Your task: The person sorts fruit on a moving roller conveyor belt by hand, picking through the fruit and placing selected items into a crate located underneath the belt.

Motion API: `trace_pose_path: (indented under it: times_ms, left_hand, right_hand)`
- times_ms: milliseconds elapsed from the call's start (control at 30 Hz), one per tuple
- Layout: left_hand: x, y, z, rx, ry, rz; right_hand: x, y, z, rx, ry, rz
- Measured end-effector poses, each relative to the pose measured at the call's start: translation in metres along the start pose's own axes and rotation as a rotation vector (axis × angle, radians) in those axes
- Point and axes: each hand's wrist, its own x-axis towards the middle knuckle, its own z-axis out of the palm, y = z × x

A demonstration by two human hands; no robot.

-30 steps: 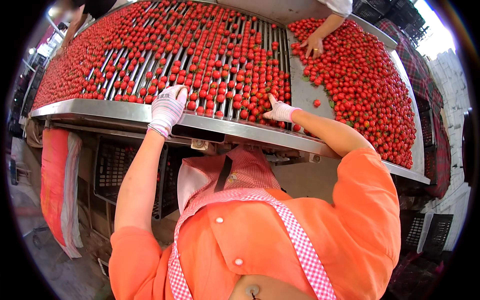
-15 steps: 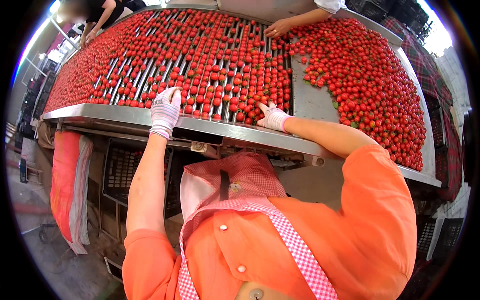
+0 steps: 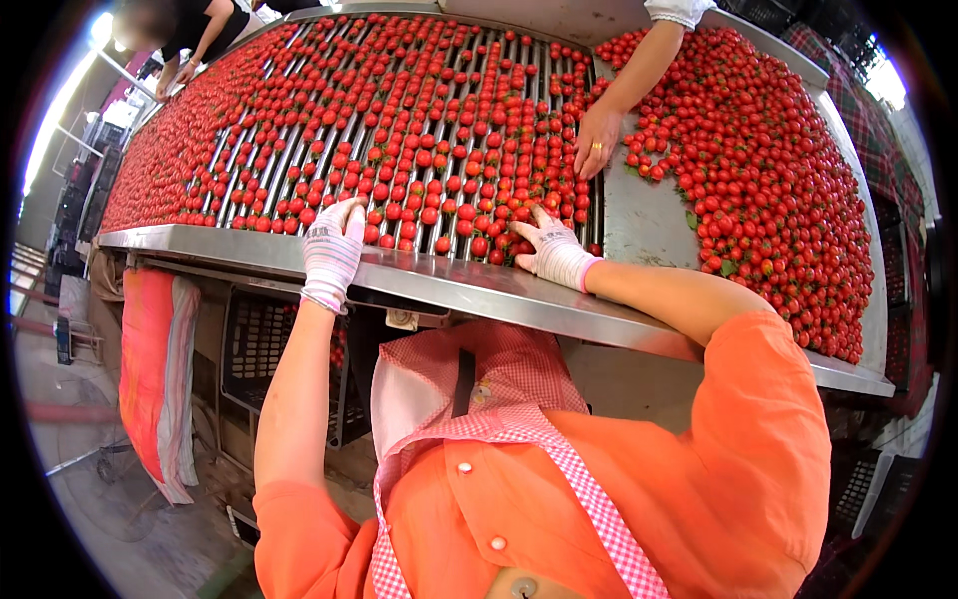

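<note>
Small red tomatoes (image 3: 429,160) lie in rows along the metal rollers (image 3: 289,160) of a sorting table. My left hand (image 3: 334,250), in a pale striped glove with bare fingertips, is at the table's near metal rim (image 3: 449,285). Its fingers are curled in, and whatever they may hold is hidden. To its right, my right hand (image 3: 557,252) wears a matching glove. Its fingers are apart and reach onto the tomatoes at the near right end of the rollers, touching them.
A co-worker's bare hand (image 3: 599,138) with a ring reaches in at the rollers' right end. Beyond the metal plate (image 3: 639,225) a large heap of tomatoes (image 3: 778,200) fills the right side. Another person (image 3: 205,40) works at the far left. A black crate (image 3: 254,339) stands under the table.
The co-worker's hand has come nearer to me along the rollers' right end. My right hand's fingers have shifted slightly over the tomatoes. My left hand stays at the rim. The view has moved a little.
</note>
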Motion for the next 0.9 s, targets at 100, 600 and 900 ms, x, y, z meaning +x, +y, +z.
trace_pose_path:
  times_ms: [100,600,900]
  left_hand:
    - [-0.005,0.001,-0.001,-0.071,-0.037,-0.068]
    - [-0.009,0.025,0.003,-0.123,-0.044,-0.068]
    - [-0.01,0.031,0.014,-0.07,-0.039,-0.031]
  right_hand:
    - [0.013,0.013,0.007,-0.186,0.182,-0.341]
    - [0.223,0.029,-0.058,-0.347,0.305,-0.074]
    - [0.239,-0.09,-0.019,-0.099,0.61,-0.538]
